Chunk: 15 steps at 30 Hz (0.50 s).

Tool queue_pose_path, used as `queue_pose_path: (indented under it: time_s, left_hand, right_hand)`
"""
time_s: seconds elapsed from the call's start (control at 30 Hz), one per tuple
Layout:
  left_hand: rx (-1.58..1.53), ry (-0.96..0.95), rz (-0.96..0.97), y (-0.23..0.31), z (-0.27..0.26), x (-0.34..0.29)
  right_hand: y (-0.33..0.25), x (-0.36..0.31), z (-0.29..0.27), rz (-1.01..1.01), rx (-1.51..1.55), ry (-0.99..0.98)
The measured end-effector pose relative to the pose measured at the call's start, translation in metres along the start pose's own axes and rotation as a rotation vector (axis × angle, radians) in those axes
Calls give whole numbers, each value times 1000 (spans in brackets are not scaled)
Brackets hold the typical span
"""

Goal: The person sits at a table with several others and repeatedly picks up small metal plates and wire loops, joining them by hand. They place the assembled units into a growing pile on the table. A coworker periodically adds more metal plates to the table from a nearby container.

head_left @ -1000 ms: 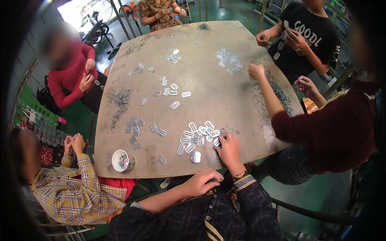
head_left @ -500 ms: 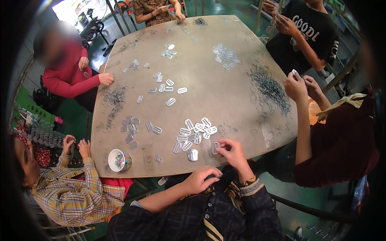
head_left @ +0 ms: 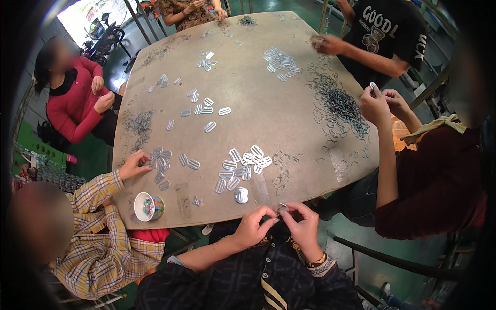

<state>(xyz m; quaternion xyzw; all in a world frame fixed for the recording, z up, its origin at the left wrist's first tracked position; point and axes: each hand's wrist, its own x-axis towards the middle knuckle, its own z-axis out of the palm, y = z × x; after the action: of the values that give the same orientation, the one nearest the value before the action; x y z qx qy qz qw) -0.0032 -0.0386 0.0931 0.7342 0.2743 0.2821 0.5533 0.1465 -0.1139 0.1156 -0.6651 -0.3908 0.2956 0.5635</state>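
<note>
- While a small metal piece (head_left: 282, 206) is held in a narrow pinch by the right hand (head_left: 304, 223), at the near edge of the table (head_left: 248, 93) and to the right of the paper cup (head_left: 159, 207), the left hand (head_left: 253, 227) is poised beside it, thumb and forefinger nearly closed; whether anything is gripped there cannot be told.
- By judgement, the step in hand is close two-handed work on this piece; a steady right pinch and fine left fingertip control seem to be called for next.
- Pink, green and white bits (head_left: 148, 207) are contained in the upright cup; their kind cannot be told.
- To the right of the cup, a squarer metal plate (head_left: 241, 195) is set apart, with slotted buckles (head_left: 232, 183) heaped just beyond it.
- Beyond the cup, more buckles (head_left: 163, 166) are reached by a co-worker's hand (head_left: 135, 165).
- Far to the cup's right, dark wire hooks (head_left: 338, 101) are spread loosely, uncontained.
</note>
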Motion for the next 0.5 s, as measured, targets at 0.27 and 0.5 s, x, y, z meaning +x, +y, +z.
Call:
queue_pose_path:
  time_s: [0.27, 0.5]
  left_hand:
    - [30, -138, -160, -4, -6, -2]
    - [318, -107, -21, -20, -29, 60]
  right_hand:
    - [-3, -10, -2, -144, -121, -6]
    - [5, -17, -7, -197, -242, 22]
